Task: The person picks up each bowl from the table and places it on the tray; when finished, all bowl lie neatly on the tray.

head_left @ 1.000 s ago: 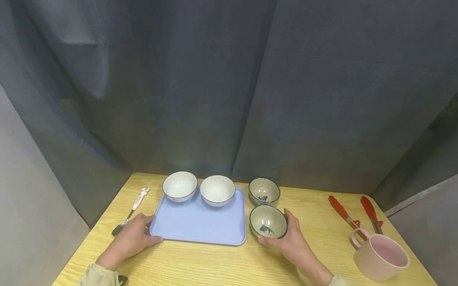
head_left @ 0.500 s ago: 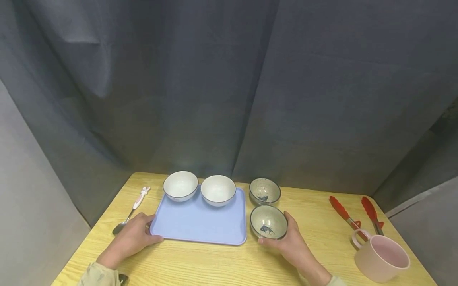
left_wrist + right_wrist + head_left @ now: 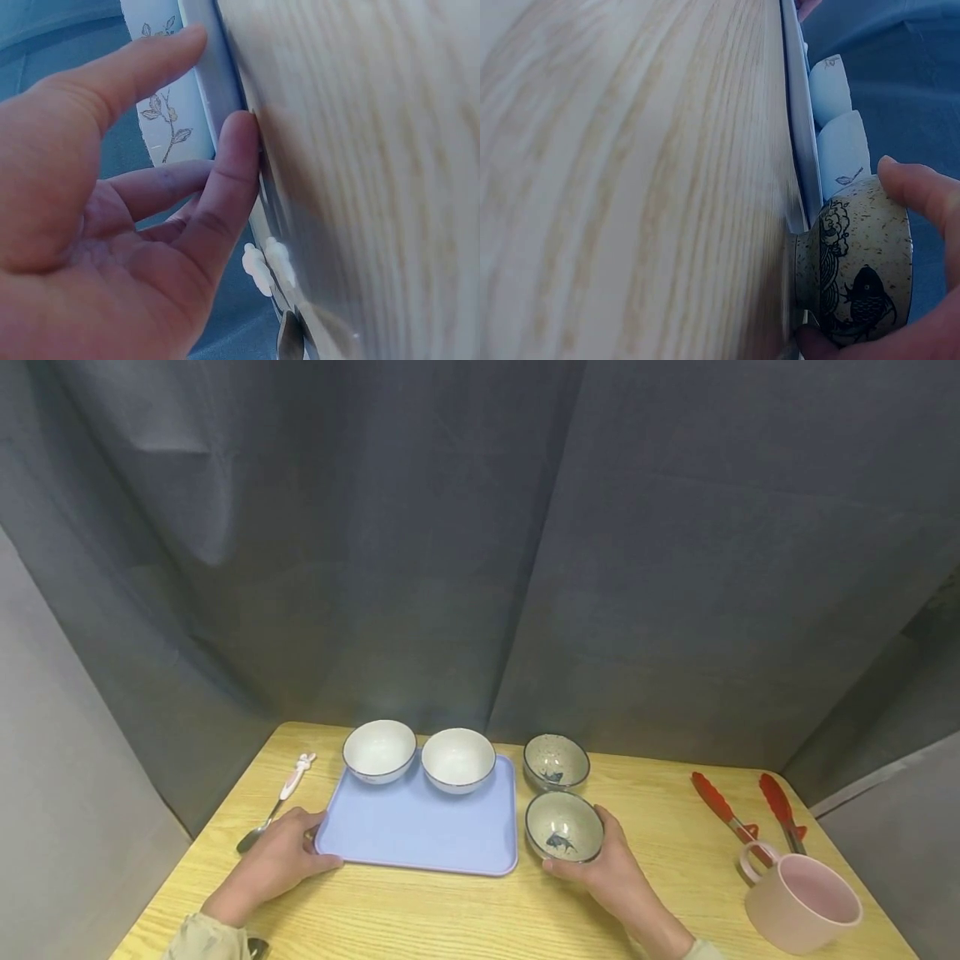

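Observation:
My left hand [image 3: 281,852] holds the near left corner of a light blue rectangular tray [image 3: 420,831], thumb along the front edge and fingers at the left side. In the left wrist view its fingertips meet the tray's rim [image 3: 213,82]. My right hand [image 3: 611,872] grips a speckled grey bowl [image 3: 564,818] with a fish drawing, from its right side. The right wrist view shows thumb and fingers spread around this bowl [image 3: 866,262], its foot at the tabletop. A matching speckled bowl [image 3: 553,758] stands just behind. Two white bowls [image 3: 380,747] [image 3: 459,756] sit along the tray's back.
A spoon [image 3: 291,779] with a rabbit-topped handle lies left of the tray. Beside the left sleeve a dark shiny piece [image 3: 257,947] shows partly. Red-tipped tongs [image 3: 712,797] and a pink mug [image 3: 795,906] are on the right. A grey curtain [image 3: 420,543] hangs behind the wooden table.

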Available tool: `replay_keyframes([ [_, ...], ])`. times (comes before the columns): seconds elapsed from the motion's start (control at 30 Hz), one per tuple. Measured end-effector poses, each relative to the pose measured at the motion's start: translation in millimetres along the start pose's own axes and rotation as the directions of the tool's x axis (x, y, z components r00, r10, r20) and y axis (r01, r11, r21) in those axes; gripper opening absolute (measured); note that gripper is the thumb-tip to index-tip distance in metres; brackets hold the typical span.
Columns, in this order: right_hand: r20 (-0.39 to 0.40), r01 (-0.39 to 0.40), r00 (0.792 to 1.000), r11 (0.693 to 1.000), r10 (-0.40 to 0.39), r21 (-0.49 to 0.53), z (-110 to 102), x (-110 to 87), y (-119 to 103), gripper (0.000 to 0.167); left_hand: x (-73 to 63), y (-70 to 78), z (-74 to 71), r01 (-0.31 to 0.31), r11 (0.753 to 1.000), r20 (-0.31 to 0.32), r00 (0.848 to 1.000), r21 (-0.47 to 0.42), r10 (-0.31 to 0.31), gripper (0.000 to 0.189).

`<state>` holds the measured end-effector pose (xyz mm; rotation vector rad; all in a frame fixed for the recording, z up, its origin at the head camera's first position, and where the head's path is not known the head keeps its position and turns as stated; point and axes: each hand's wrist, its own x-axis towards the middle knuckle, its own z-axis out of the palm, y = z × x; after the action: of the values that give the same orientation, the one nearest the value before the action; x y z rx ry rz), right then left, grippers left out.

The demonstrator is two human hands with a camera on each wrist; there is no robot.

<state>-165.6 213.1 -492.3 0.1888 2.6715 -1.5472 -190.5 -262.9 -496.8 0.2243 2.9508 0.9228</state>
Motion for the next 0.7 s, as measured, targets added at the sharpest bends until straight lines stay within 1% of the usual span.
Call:
replay_keyframes([
  [0.27,-0.007,-0.014,1.000,1.000,0.014,0.014,3.2,1.3,-0.8,0.124,-0.5,-3.2,0.7,0.011,1.000,0.003,1.000,-0.002,-0.011,0.084],
  [0.33,0.000,-0.003,1.000,1.000,0.003,0.027,4.7,0.7,-4.0,0.123,-0.2,-4.3,0.7,0.016,1.000,0.004,1.000,-0.006,-0.016,0.084],
  [0.43,0.016,0.036,0.999,0.998,-0.036,0.048,8.8,-0.5,-13.7,0.124,0.9,-5.5,0.2,0.033,0.999,0.011,0.999,-0.031,-0.033,0.085],
  [0.53,0.039,0.075,0.996,0.995,-0.078,0.061,16.2,-2.1,-27.8,0.126,2.2,-6.9,0.3,0.043,0.998,0.016,0.999,-0.051,-0.042,0.087],
  [0.7,0.087,0.126,0.987,0.989,-0.132,0.074,38.5,-2.5,-51.8,0.127,3.4,-8.8,2.1,0.026,0.998,0.016,1.000,-0.062,-0.025,0.085],
])
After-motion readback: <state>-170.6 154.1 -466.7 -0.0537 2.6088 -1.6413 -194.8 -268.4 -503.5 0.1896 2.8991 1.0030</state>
